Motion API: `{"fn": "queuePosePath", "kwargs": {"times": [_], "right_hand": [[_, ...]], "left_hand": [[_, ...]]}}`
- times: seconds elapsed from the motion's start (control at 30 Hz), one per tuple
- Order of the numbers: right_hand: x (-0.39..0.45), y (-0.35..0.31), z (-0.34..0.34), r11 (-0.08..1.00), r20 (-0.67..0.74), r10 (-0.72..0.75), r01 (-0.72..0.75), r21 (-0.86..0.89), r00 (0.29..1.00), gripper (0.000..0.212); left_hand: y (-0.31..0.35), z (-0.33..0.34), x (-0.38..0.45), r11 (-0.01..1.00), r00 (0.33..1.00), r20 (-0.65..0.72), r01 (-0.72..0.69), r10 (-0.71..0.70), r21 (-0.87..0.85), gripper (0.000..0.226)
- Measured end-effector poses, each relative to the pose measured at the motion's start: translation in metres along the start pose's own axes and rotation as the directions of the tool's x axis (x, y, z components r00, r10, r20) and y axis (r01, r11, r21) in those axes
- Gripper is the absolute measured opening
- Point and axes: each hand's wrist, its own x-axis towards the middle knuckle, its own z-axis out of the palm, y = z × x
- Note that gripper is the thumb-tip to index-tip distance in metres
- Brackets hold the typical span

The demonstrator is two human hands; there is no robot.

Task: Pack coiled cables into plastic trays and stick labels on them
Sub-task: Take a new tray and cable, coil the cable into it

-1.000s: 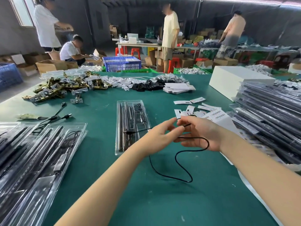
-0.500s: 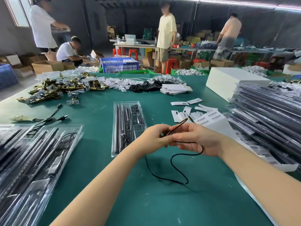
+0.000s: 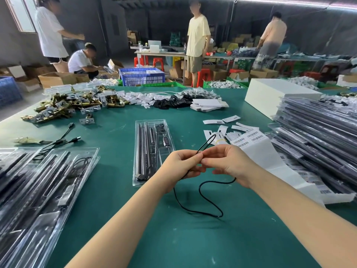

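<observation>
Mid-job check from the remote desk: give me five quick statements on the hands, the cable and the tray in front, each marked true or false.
1. Both hands, left hand and right hand, pinch the black cable. True.
2. The cable is fully coiled. False: a loose loop trails on the green table.
3. The open plastic tray lies beyond the left hand. True.
4. The barcode label sheet lies left of the tray. False: it lies to the right.
5. The tray is empty. False: it holds dark rods.
</observation>
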Motion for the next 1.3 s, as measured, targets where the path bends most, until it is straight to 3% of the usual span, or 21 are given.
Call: {"fn": "queuePosePath", "kwargs": {"times": [0.07, 0.3, 0.4, 0.5, 0.6, 0.7, 0.8, 0.87, 1.0, 1.07, 1.2, 1.3], "right_hand": [[0.000, -0.001, 0.001, 0.996, -0.036, -0.025, 0.022, -0.091, 0.999, 0.011], [0.003, 0.004, 0.003, 0.997, -0.203, 0.003, -0.019, -0.075, 0.979, 0.021], [0.001, 0.005, -0.002, 0.992, -0.277, -0.080, 0.048, -0.120, 0.958, 0.025], [-0.003, 0.007, -0.008, 0.983, -0.374, -0.181, 0.178, -0.043, 0.910, 0.026], [-0.011, 0.010, -0.008, 0.974, -0.291, -0.086, 0.141, 0.175, 0.953, 0.021], [-0.015, 0.019, -0.003, 0.978, -0.203, 0.034, 0.010, 0.209, 0.979, 0.017], [-0.012, 0.023, 0.006, 0.941, -0.229, 0.047, 0.034, 0.338, 0.972, 0.012], [-0.008, 0.021, 0.013, 0.926, -0.283, 0.039, 0.072, 0.371, 0.958, 0.011], [0.003, 0.016, 0.021, 0.961, -0.351, -0.032, 0.125, 0.247, 0.936, 0.015], [0.007, 0.016, 0.022, 0.980, -0.361, -0.077, 0.137, 0.144, 0.929, 0.015], [0.010, 0.014, 0.021, 0.985, -0.313, -0.172, 0.159, -0.069, 0.934, 0.018], [0.009, 0.013, 0.020, 0.974, -0.254, -0.204, 0.170, -0.152, 0.945, 0.025]], "left_hand": [[0.002, 0.001, 0.000, 0.999, 1.000, 0.002, 0.020, -0.020, -0.041, 0.014], [0.004, -0.001, 0.001, 0.979, 0.991, -0.087, 0.083, -0.100, -0.187, 0.006], [0.001, -0.006, 0.004, 0.994, 0.983, -0.176, 0.045, -0.062, -0.096, 0.014], [-0.001, -0.008, 0.007, 0.998, 0.963, -0.266, 0.018, -0.035, -0.065, 0.020], [0.002, -0.009, 0.011, 0.979, 0.931, -0.354, 0.009, -0.082, -0.202, 0.018], [0.006, -0.007, 0.014, 0.962, 0.911, -0.398, -0.010, -0.104, -0.273, 0.017], [0.007, 0.000, 0.012, 0.978, 0.937, -0.341, 0.000, -0.073, -0.209, 0.022], [0.007, 0.005, 0.009, 0.998, 0.958, -0.283, 0.027, -0.041, -0.053, 0.027], [0.005, 0.011, 0.007, 0.970, 0.983, -0.171, 0.100, -0.062, 0.223, 0.021], [0.006, 0.013, 0.004, 0.962, 0.979, -0.158, 0.164, -0.131, 0.218, 0.024], [0.003, 0.009, 0.005, 0.953, 0.948, -0.108, 0.304, -0.301, 0.010, 0.054], [-0.001, 0.002, 0.002, 0.959, 0.968, -0.019, 0.249, -0.249, 0.134, 0.047]]}}
